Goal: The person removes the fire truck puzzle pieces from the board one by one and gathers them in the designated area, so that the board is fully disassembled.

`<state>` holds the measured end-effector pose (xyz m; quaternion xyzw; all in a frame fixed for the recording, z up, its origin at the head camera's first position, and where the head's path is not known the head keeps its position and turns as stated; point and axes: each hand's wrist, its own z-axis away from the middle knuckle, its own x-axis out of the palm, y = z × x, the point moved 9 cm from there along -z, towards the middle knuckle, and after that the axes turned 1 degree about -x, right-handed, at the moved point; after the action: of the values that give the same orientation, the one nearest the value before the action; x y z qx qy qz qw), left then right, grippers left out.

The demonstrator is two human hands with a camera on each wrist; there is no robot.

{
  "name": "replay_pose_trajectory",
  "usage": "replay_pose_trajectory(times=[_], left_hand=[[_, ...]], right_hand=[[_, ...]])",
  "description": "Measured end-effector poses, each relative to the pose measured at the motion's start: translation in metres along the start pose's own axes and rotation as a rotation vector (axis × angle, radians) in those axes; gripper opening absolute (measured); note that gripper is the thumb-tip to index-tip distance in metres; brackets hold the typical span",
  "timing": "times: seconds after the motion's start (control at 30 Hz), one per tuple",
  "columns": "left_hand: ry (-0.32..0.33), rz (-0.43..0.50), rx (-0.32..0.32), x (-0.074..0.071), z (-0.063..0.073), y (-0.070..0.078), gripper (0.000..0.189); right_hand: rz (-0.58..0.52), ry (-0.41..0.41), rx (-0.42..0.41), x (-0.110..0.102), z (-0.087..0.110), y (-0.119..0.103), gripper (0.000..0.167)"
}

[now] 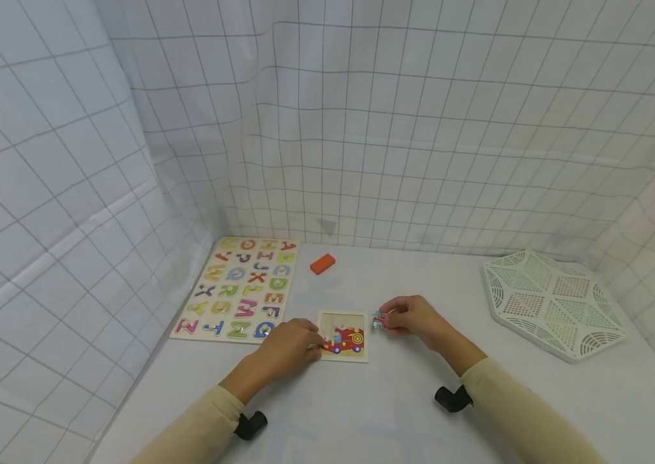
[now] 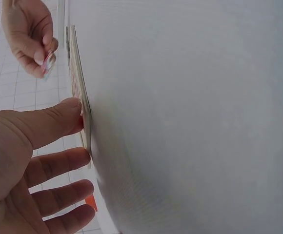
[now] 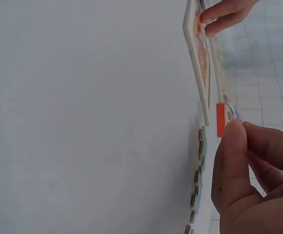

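Observation:
A small square wooden puzzle tray (image 1: pixel 342 315) lies in the middle of the table, with a red vehicle picture in its lower part and bare wood above. My left hand (image 1: pixel 289 348) is at the tray's left edge. In the left wrist view its thumb (image 2: pixel 58 119) lies on the tray, the forefinger touches the rim and the other fingers are spread. Just right of the tray, my right hand (image 1: pixel 414 317) pinches a colourful puzzle piece (image 1: pixel 379 319) between thumb and fingertips. The right wrist view shows that piece (image 3: pixel 232 109) partly hidden by the fingers.
An alphabet puzzle board (image 1: pixel 240 290) lies at the left, behind my left hand. An orange-red block (image 1: pixel 322 263) sits beyond the tray. At the right lies a white hexagonal panel (image 1: pixel 556 306) with a perforated pattern. White gridded curtains (image 1: pixel 420 129) enclose the table's back and sides.

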<state>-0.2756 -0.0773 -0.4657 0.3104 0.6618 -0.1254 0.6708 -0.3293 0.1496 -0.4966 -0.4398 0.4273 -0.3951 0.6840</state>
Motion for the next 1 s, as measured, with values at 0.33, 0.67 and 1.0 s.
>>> replay_pose_trajectory(times=[0.33, 0.67, 1.0], left_hand=[[-0.013, 0.004, -0.015, 0.002, 0.001, -0.001, 0.023], [-0.019, 0.002, -0.016, 0.002, 0.001, -0.001, 0.023], [-0.01, -0.011, -0.005, 0.003, 0.0, -0.001, 0.022]], right_hand=[[0.487, 0.069, -0.099, 0.004, 0.013, -0.008, 0.014], [0.697, 0.122, -0.176, 0.007, 0.015, -0.012, 0.01], [0.769, 0.134, -0.186, 0.012, 0.017, -0.014, 0.005]])
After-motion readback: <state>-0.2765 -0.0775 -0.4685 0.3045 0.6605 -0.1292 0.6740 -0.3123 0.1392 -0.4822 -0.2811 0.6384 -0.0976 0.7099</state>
